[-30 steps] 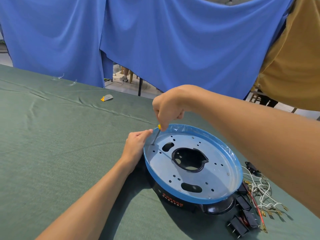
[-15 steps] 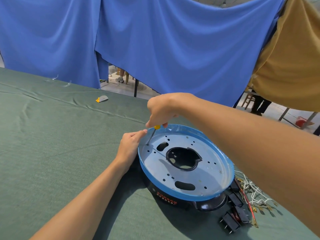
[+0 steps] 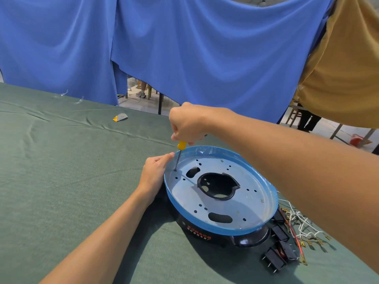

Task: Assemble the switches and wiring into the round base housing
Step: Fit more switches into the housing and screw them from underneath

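The round base housing [image 3: 264, 201] lies on the green cloth, a black shell with a blue-filmed rim and a perforated metal plate with a black central opening. My right hand [image 3: 189, 124] is closed on a yellow-handled screwdriver [image 3: 178, 154], held upright with its tip at a hole near the plate's left edge. My left hand [image 3: 154, 173] presses against the housing's left rim. Several black switches [image 3: 280, 249] and a tangle of white and red wires [image 3: 299, 226] lie right of the housing.
The green cloth-covered table [image 3: 61, 181] stretches left and far. A small grey and yellow scrap [image 3: 120, 117] lies near its far edge. Blue curtains [image 3: 184, 48] hang behind, with a tan cloth [image 3: 344, 68] at the right.
My right hand has risen a little on the screwdriver, showing more of the yellow handle. The view has shifted slightly; my left hand stays on the rim.
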`<state>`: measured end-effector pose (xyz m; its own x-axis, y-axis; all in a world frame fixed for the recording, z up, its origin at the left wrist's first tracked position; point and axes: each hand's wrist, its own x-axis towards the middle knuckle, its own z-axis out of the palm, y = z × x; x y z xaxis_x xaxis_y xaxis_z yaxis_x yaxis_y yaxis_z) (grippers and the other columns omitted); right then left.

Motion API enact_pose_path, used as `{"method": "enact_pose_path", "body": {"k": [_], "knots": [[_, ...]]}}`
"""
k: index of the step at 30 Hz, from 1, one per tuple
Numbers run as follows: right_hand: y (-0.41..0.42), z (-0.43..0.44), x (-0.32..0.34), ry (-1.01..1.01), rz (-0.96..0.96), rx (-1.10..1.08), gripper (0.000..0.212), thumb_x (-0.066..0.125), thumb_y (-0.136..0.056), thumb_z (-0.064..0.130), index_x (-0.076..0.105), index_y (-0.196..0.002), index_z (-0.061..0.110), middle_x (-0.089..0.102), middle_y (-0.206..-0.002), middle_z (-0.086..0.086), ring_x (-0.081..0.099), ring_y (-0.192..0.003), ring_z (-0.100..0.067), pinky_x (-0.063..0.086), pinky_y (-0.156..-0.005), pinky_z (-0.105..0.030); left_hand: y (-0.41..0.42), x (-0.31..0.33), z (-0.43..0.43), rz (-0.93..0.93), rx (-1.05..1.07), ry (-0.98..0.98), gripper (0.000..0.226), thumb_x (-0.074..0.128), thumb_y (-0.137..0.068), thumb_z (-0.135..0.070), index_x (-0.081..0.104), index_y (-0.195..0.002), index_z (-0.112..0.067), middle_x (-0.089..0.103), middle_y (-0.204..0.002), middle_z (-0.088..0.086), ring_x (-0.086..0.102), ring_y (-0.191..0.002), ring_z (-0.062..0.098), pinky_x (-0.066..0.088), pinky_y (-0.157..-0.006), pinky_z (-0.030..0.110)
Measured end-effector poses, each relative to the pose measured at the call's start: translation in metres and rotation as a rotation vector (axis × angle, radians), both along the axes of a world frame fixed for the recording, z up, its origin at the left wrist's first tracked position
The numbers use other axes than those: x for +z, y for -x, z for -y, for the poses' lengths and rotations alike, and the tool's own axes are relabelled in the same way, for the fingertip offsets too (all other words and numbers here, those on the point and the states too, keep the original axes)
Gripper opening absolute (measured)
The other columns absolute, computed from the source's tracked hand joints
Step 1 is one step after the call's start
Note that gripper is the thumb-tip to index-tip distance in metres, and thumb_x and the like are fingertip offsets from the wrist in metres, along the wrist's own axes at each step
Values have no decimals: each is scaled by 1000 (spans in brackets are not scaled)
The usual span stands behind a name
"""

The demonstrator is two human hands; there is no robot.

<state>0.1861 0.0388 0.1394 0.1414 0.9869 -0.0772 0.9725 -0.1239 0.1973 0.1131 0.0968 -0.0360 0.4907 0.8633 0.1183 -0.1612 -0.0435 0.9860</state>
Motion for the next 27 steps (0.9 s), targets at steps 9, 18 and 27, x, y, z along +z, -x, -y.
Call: {"method": "enact_pose_path", "body": {"k": [9, 18, 27], "knots": [[6, 6, 19, 184, 27, 19, 26, 57, -93, 15, 62, -116, 6, 68, -104, -12, 56, -64, -18, 38, -42, -20, -3, -4, -2, -10, 7, -27, 51, 60, -93, -26, 63, -44, -16, 62, -51, 0, 54, -45, 12, 44, -50, 21], [2, -4, -4, -75, 115, 33, 36, 47, -101, 25, 42, -67, 13, 56, -63, -4, 54, -55, -17, 35, -42, -25, -1, -2, -1, 14, 19, -6, 46, 61, -93, -27, 60, -63, 8, 62, -56, 7, 54, -50, 16, 43, -61, 33], [-1, 2, 10, 133, -29, -86, 25, 59, -86, 26, 46, -68, 15, 50, -59, -3, 43, -50, -22, 34, -47, -23, 0, 0, 0, -13, 21, -4, 41, 62, -92, -27, 57, -56, -7, 55, -54, 7, 48, -50, 17, 38, -60, 33]]}}
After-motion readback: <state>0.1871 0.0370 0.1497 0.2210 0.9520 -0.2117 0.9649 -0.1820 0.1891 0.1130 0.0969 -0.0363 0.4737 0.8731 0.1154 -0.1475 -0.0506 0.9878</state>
